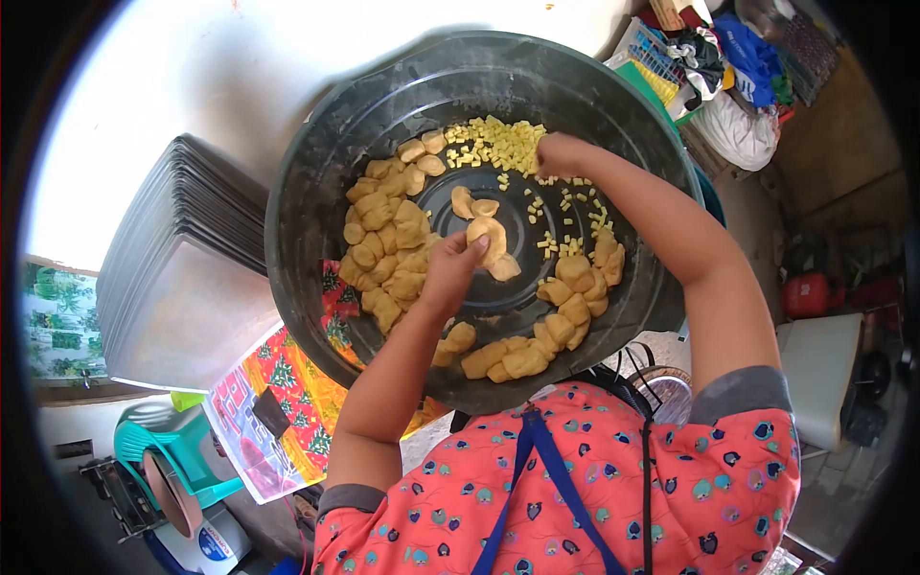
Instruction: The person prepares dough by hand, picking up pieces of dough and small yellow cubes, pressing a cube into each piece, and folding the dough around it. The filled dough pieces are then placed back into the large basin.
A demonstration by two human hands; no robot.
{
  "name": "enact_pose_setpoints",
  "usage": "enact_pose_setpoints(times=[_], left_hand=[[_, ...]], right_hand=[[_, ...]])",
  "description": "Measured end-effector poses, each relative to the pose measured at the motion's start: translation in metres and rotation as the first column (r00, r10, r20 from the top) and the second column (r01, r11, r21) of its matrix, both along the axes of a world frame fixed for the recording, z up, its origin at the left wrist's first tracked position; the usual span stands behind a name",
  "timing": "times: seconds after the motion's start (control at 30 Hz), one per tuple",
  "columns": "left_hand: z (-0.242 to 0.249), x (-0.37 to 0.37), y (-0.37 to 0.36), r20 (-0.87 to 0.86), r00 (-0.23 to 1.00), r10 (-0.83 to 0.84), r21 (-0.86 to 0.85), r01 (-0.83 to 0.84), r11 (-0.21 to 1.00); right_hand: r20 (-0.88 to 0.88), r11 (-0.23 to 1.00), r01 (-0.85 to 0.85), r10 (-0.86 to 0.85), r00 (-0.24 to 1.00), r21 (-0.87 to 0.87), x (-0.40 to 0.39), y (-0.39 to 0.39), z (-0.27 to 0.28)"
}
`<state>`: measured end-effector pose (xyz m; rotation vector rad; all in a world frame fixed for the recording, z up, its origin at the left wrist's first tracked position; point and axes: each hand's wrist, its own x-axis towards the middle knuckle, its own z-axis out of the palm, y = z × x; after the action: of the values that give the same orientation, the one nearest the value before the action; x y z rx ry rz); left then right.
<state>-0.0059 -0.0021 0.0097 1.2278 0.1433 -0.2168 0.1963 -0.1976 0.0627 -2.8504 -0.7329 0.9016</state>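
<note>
My left hand (pixel 454 270) pinches a flattened round piece of dough (pixel 488 237) between thumb and fingers, over the middle of a large dark round basin (pixel 321 125). Small dough pieces (pixel 462 202) lie just beyond it, and another (pixel 504 267) just below. At the far side of the basin, my right hand (pixel 563 156) reaches down to a pile of small yellow cubes (pixel 498 144), its fingers curled together; what they hold is hidden. Lumps of dough (pixel 383 230) are heaped along the left side, and more dough lumps (pixel 573 297) line the near right.
A stack of metal baking trays (pixel 182 249) leans at the left of the basin. Below it are a colourful printed cloth (pixel 287 393) and a teal plastic chair (pixel 177 455). Bags and a crate (pixel 644 48) are piled at the upper right.
</note>
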Motion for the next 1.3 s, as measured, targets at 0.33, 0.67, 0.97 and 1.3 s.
enact_pose_setpoints(times=[0.33, 0.67, 0.97, 1.3], left_hand=[[-0.007, 0.004, 0.003, -0.178, 0.976, 0.128, -0.065, -0.142, 0.988], [-0.008, 0.005, 0.005, -0.178, 0.979, 0.102, -0.008, -0.105, 0.994], [0.0, -0.003, -0.007, -0.115, 0.99, -0.079, -0.217, 0.052, 0.975], [-0.002, 0.003, 0.004, -0.036, 0.999, -0.025, -0.388, 0.01, 0.922]], right_hand=[[0.334, 0.984, 0.165, -0.135, 0.933, -0.062, 0.005, 0.0, -0.052], [0.092, 0.954, -0.044, 0.017, 0.996, 0.298, -0.034, 0.022, 0.017], [-0.126, 0.762, 0.067, 0.02, 0.992, 0.645, -0.127, 0.033, 0.015], [-0.121, 0.76, 0.038, 0.055, 0.991, 0.649, -0.116, 0.033, 0.025]])
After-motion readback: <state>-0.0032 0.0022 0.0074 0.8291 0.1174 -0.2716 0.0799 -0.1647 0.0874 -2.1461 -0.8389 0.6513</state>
